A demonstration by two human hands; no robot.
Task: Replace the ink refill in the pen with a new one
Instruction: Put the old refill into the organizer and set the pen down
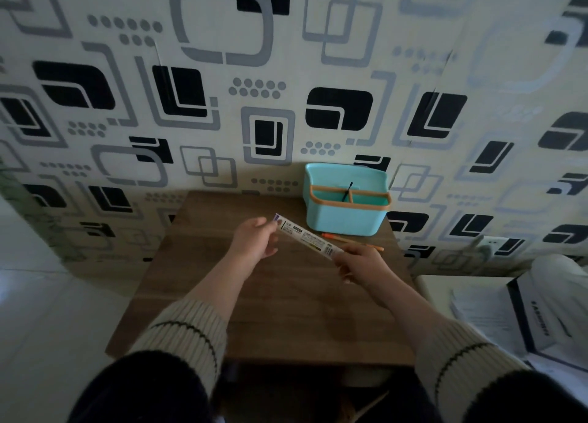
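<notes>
The refill packet (304, 235), a long narrow printed sleeve, is held in the air above the bench (261, 295), slanting from upper left to lower right between both hands. The left hand (254, 238) pinches its upper end and the right hand (359, 261) grips its lower end; whether the packet is already torn open cannot be told from this view. Just behind the packet, an orange pen (351, 240) lies on the bench in front of a turquoise caddy (346, 200) with an orange handle frame, which stands against the patterned wall (222, 104); a thin dark stick (347, 191) pokes up inside it. The pen looks whole and untouched, so the task seems to be at an early stage: the new refill still has to come out of its packet, and the pen has yet to be opened, emptied of the old refill, refilled and closed. To the right, papers and a white bag (541, 314) sit on another surface.
</notes>
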